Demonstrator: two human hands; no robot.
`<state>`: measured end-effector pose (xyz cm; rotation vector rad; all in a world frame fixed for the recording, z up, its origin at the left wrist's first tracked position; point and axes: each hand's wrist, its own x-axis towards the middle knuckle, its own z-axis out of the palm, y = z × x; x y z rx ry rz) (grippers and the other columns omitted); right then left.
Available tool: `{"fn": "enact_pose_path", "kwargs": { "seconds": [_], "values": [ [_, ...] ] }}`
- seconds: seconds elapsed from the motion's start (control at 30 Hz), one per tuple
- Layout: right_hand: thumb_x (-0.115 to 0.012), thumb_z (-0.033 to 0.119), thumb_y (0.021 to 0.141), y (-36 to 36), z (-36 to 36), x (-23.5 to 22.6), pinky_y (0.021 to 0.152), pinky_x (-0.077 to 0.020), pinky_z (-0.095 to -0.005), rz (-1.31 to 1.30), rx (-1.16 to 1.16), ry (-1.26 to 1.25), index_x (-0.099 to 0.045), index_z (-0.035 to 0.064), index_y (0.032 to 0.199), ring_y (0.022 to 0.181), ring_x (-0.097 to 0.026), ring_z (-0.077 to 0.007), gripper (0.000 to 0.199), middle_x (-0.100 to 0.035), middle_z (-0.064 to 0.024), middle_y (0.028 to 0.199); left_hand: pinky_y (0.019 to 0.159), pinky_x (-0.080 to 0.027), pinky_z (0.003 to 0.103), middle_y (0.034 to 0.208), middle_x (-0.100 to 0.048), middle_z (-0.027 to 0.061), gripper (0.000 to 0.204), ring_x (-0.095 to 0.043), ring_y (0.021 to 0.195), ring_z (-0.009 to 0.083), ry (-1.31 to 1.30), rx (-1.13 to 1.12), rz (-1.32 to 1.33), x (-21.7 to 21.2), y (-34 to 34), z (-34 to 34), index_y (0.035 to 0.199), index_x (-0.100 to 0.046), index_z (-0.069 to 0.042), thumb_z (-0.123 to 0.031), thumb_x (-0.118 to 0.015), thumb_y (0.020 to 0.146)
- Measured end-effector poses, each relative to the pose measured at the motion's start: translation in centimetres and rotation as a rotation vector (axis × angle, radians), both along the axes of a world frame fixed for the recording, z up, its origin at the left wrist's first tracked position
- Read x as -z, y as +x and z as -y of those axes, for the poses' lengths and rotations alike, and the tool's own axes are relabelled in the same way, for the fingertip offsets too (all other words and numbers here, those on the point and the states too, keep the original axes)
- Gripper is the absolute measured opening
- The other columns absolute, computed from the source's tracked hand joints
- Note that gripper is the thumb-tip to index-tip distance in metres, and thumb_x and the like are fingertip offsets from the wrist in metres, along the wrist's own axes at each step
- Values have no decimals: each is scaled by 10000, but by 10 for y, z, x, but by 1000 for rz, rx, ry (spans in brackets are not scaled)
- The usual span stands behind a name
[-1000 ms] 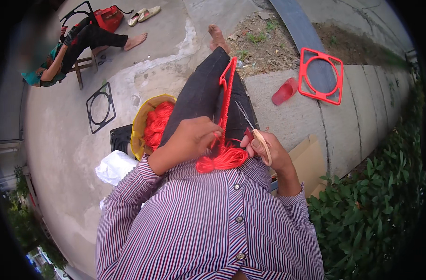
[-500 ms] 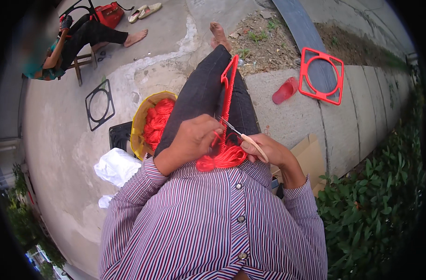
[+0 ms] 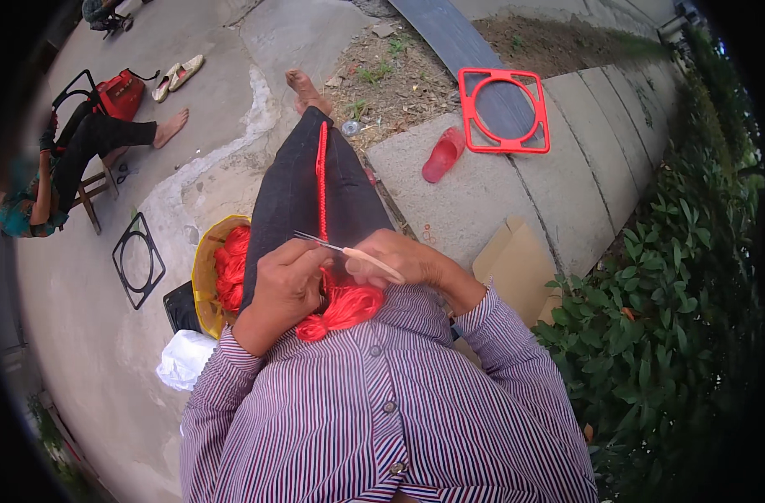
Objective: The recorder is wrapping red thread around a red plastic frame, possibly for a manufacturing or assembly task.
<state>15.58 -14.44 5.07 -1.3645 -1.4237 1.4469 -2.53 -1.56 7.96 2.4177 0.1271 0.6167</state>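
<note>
My right hand [image 3: 395, 254] is closed round scissors [image 3: 372, 263] with pale handles, their thin blades pointing left, just above my left hand [image 3: 286, 283]. The fingers of my left hand are pinched together on red cord, close to the blades. A bundle of shiny red cord [image 3: 346, 310] lies in my lap under both hands. Between my legs stands a red frame [image 3: 322, 180], seen edge on, its side ridged as if wrapped in cord. My hands hide its near end.
A yellow basket [image 3: 204, 281] of red cord stands by my left leg, beside a white bag [image 3: 185, 360]. Another red frame [image 3: 540, 138], a red slipper [image 3: 443, 155] and cardboard [image 3: 516, 268] lie right. A black frame [image 3: 137, 261] and a seated person [image 3: 43, 180] are left; bushes [image 3: 650, 360] are right.
The view has swung, so surroundings sit farther left. The red frame between my legs now shows more edge on. The scissors have come over my left hand, blades turned more to the left.
</note>
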Motion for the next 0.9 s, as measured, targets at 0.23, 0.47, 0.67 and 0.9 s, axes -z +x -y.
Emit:
{"fn": "enact_pose_path", "kwargs": {
  "seconds": [0.23, 0.47, 0.67, 0.9],
  "values": [
    [-486, 558, 917, -18, 6, 13, 502, -362, -275, -128, 162, 172, -571, 8, 770, 523, -456, -99, 576, -500, -2, 564, 616, -525, 342, 827, -633, 118, 298, -644, 714, 271, 24, 42, 19, -7, 5, -2, 921, -642, -19, 78, -605, 642],
    [-537, 584, 887, -20, -6, -1, 479, -346, -215, -415, 361, -105, -603, 41, 738, 514, -444, -64, 567, -499, 28, 580, 673, -544, 330, 928, -629, 127, 388, -647, 766, 263, 98, 438, 145, -22, 19, 30, 981, -634, 4, 39, -621, 595],
    [-628, 450, 878, 10, 15, -6, 509, -331, -199, -518, 745, -39, -604, 41, 853, 595, -464, -55, 411, -525, 12, 650, 734, -544, 332, 1063, -630, 182, 446, -659, 854, 309, -126, 160, -31, -20, -2, 4, 1154, -601, -9, 61, -602, 714],
    [-604, 421, 898, 13, 41, 20, 471, -298, -186, -490, 953, 3, -595, 26, 904, 532, -445, -58, 396, -537, -4, 633, 721, -502, 353, 955, -611, 162, 342, -630, 789, 280, -316, 93, -481, 0, -44, 1, 1050, -601, 8, -249, -652, 830]
  ]
}}
